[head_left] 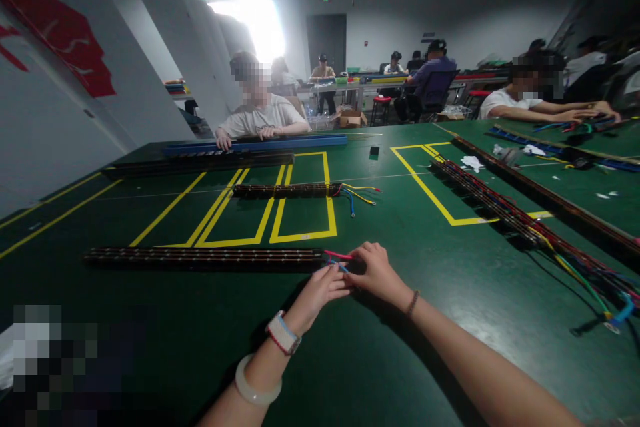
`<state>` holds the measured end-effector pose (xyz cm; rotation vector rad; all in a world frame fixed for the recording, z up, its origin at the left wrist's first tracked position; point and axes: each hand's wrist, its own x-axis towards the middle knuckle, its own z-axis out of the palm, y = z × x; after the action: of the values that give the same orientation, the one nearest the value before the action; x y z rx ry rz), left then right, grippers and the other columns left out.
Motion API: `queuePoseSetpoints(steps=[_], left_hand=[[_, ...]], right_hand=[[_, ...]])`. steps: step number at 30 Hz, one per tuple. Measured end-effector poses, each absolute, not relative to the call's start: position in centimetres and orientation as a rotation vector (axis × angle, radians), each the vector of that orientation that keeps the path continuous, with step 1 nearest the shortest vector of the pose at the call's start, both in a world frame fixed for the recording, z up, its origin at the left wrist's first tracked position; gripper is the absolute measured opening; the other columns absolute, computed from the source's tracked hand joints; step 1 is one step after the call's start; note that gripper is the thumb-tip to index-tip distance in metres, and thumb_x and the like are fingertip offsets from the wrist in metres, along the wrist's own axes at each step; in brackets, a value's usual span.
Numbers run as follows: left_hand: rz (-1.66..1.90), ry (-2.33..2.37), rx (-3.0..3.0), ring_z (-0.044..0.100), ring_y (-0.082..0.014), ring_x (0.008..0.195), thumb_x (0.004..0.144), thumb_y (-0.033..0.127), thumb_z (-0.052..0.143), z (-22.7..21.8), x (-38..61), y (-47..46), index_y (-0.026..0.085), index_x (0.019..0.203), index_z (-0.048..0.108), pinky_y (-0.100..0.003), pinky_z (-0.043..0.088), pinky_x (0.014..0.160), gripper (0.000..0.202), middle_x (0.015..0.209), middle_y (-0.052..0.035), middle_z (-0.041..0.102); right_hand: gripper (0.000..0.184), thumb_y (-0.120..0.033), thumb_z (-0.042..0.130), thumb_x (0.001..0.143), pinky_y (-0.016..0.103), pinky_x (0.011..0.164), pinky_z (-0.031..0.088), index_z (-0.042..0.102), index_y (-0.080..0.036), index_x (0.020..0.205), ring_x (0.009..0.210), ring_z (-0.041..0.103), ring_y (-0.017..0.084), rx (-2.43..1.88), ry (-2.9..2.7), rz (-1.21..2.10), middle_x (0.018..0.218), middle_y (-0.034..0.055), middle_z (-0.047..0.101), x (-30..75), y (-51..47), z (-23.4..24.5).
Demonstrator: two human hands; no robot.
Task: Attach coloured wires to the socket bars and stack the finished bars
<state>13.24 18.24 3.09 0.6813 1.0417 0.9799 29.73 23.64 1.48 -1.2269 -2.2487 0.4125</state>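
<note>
A long dark strip bundle [200,257] lies flat across the green table, and a red wire [339,255] and a blue wire [343,268] come out of its right end. Both of my hands are together at these wires. My right hand [377,271] pinches the wire ends from the right, its fingertips curled over them. My left hand [323,292] is just below the strip's end, with its thumb and fingers closed around the blue wire. The wire tips are hidden behind my fingers.
A shorter strip bundle [287,191] with yellow and blue leads lies beyond, across yellow tape lines [333,217]. More wired bundles [493,203] lie to the right. A person [265,113] handles a blue rail [295,144] across the table; another person [520,107] works at the right.
</note>
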Motion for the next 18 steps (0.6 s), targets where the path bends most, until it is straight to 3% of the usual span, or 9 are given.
queuePoseSetpoints(steps=[5,11,18], left_hand=[[1.041,0.922,0.56,0.064,-0.0242,0.099,0.088,0.027,0.055,2.4,13.4,18.3,0.009,0.108,0.056,-0.043,0.044,0.097,0.027,0.115,-0.0205,0.062],[1.048,0.784,0.443,0.062,-0.021,0.101,0.09,0.024,0.051,2.4,13.7,18.2,0.01,0.1,0.059,-0.041,0.04,0.101,0.019,0.109,-0.0158,0.065],[1.054,0.648,0.322,0.062,-0.0173,0.093,0.089,0.021,0.049,2.0,14.1,18.2,0.009,0.092,0.063,-0.037,0.041,0.099,0.019,0.096,-0.0115,0.067]], right_hand=[[0.008,-0.017,0.064,0.077,0.033,0.078,0.034,0.062,-0.02,0.085,0.085,0.046,0.019,-1.029,-2.227,0.307,0.084,0.0035,0.056,29.7,23.4,1.6],[0.014,-0.011,0.052,0.085,0.032,0.076,0.035,0.064,-0.018,0.087,0.08,0.046,0.018,-0.804,-2.252,0.09,0.081,0.005,0.058,29.7,23.3,0.8],[0.018,-0.016,0.048,0.091,0.034,0.081,0.037,0.063,-0.016,0.1,0.078,0.046,0.018,-0.633,-2.456,-0.165,0.08,0.0048,0.06,29.9,23.0,1.1]])
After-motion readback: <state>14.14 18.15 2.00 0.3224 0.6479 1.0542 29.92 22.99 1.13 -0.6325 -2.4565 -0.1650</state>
